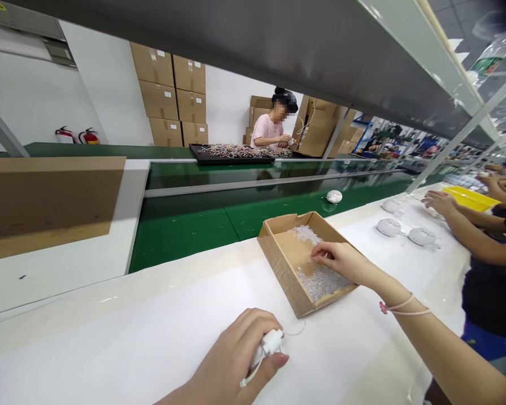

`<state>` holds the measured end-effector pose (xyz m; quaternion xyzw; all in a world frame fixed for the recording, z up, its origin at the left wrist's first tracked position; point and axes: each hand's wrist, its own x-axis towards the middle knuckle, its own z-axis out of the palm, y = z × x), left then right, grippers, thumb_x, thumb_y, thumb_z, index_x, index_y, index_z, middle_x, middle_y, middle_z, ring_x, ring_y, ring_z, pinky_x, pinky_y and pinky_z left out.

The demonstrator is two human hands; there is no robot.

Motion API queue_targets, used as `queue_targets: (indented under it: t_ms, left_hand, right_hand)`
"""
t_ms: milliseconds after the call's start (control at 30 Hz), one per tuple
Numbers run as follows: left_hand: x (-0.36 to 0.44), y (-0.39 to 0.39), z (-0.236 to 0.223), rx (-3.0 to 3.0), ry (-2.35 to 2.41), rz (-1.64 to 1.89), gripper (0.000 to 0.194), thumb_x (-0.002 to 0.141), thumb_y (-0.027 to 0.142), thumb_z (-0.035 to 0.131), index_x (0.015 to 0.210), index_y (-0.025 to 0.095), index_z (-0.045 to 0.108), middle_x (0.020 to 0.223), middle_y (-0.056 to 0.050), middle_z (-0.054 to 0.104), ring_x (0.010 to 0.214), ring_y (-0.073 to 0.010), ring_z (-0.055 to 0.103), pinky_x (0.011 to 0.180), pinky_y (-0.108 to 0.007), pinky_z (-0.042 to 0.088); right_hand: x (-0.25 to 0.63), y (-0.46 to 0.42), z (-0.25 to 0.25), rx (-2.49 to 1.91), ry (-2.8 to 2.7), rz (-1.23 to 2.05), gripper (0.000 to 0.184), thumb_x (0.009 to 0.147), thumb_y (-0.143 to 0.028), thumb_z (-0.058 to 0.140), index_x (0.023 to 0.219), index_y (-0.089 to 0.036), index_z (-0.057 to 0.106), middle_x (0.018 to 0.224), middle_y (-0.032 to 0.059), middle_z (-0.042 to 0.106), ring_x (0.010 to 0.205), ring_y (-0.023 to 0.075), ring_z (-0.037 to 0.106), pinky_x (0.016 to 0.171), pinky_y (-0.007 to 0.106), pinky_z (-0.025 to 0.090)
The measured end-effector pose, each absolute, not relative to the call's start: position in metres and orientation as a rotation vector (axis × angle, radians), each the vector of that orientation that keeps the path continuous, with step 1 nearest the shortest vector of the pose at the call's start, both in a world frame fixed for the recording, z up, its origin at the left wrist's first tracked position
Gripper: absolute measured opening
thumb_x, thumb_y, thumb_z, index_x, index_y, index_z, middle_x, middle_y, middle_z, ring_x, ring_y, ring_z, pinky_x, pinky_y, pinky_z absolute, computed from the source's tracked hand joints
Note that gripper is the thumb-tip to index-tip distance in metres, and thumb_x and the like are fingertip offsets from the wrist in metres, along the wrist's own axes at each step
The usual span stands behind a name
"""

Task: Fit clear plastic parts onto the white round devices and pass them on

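Your left hand has its fingers clamped on a white plastic part, steadying it, while your right hand, fingers together, reaches the clear plastic bits in the cardboard tray, kept handy on the surface.

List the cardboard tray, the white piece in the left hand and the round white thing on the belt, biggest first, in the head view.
1. Cardboard tray.
2. White piece and round white thing: unsure, the piece is much nearer the camera.

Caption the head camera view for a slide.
Left hand grips a small white wired part; right hand reaches into a cardboard tray of clear plastic pieces.
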<state>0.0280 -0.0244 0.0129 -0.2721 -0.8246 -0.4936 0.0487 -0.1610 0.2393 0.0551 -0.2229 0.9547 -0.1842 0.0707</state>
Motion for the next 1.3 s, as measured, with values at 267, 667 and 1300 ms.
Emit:
queue_targets:
  t_ms: [267,667,1300]
  left_hand:
    - [0.028,-0.025,0.017,-0.828,-2.515,-1.542,0.016,0.103,0.035,0.043,0.113,0.027,0.053,0.105,-0.001,0.062,0.095,-0.0174,0.061,0.082,-0.024,0.047]
    - [0.027,-0.026,0.021,-0.912,-2.487,-1.511,0.020,0.104,0.038,0.042,0.115,0.026,0.054,0.108,-0.004,0.065,0.097,-0.0189,0.061,0.083,-0.026,0.049]
    - [0.027,-0.024,0.012,-0.947,-2.439,-1.459,0.022,0.104,0.040,0.040,0.113,0.025,0.053,0.106,-0.006,0.065,0.098,-0.0215,0.061,0.083,-0.029,0.050]
  right_hand:
    - [-0.056,0.226,0.063,-0.688,2.801,-1.139,0.028,0.088,-0.049,0.060,0.087,-0.024,0.074,0.082,0.0028,0.075,0.072,0.0173,0.066,0.064,0.024,0.053]
    - [-0.015,0.202,0.036,-0.370,2.539,-1.753,0.013,0.074,-0.037,0.076,0.079,-0.026,0.078,0.079,0.0054,0.077,0.057,0.0155,0.062,0.053,0.024,0.051]
    - [0.010,0.194,0.014,-0.076,1.699,-2.023,0.021,0.068,-0.034,0.088,0.077,-0.022,0.073,0.071,0.0016,0.077,0.059,0.0103,0.066,0.049,0.014,0.043]
